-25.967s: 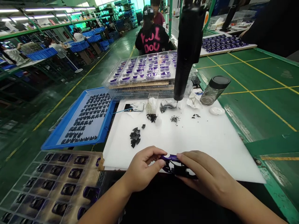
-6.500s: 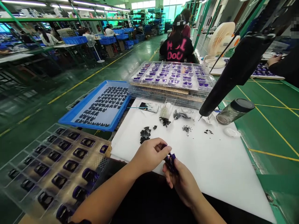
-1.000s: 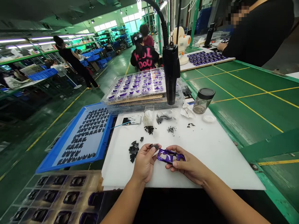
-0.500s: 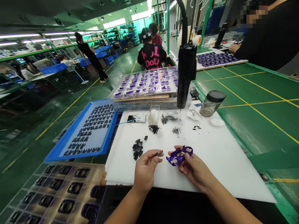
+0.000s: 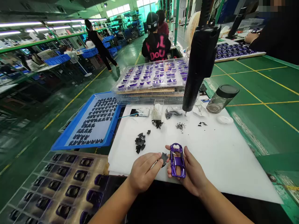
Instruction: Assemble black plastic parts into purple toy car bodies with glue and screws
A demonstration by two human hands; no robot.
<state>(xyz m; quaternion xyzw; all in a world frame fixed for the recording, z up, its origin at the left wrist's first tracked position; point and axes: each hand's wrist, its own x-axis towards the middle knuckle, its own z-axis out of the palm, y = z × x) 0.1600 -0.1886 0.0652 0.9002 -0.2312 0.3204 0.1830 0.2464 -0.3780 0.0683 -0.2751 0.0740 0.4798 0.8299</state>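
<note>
- White work board [image 5: 210, 149] fills the bench's near edge.
- Right hand [image 5: 192, 172] cradles a purple toy car body [image 5: 177, 161], fingers curled about its sides; long axis runs 12 to 6 o'clock.
- Left hand [image 5: 142, 174] pinches a small black part [image 5: 164, 158] just at the body's 9 o'clock.

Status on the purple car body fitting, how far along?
Done: clear compartment trays hold rows of purple pieces. In hand: right hand holds a purple toy car body underside up; left hand pinches a small black plastic insert beside it, not seated. Left: many black inserts in the blue tray.
</note>
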